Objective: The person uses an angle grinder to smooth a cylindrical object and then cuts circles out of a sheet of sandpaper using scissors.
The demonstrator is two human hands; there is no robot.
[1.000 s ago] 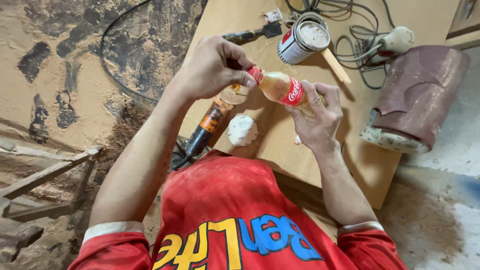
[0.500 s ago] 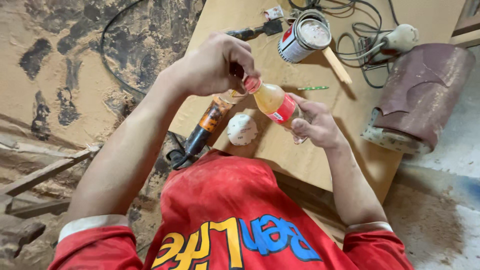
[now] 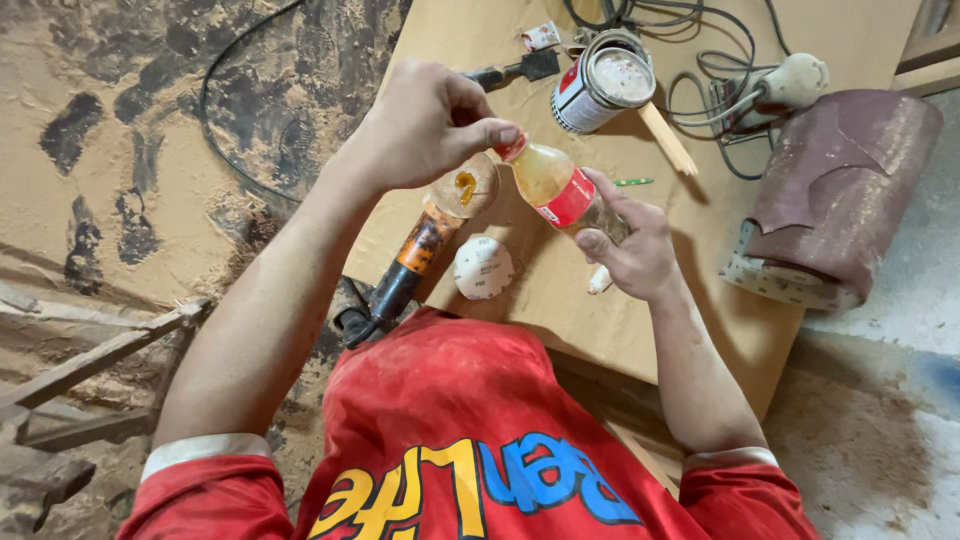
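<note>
A small plastic bottle with yellowish liquid and a red label is held tilted over the wooden board. My right hand grips its lower body. My left hand pinches the red cap at the neck. Just under the neck lies an orange and black angle grinder, its round pad facing up with a dab of yellow on it. A white round disc rests beside the grinder.
On the board stand an opened tin can, a wooden stick, a roll of brown sandpaper and a white plug with tangled cables. Sawdust covers the floor at left, where a black cable runs.
Both hands and the bottle have shifted slightly left and nearer, so the neck now sits by the grinder's pad. My left hand stays on the cap.
</note>
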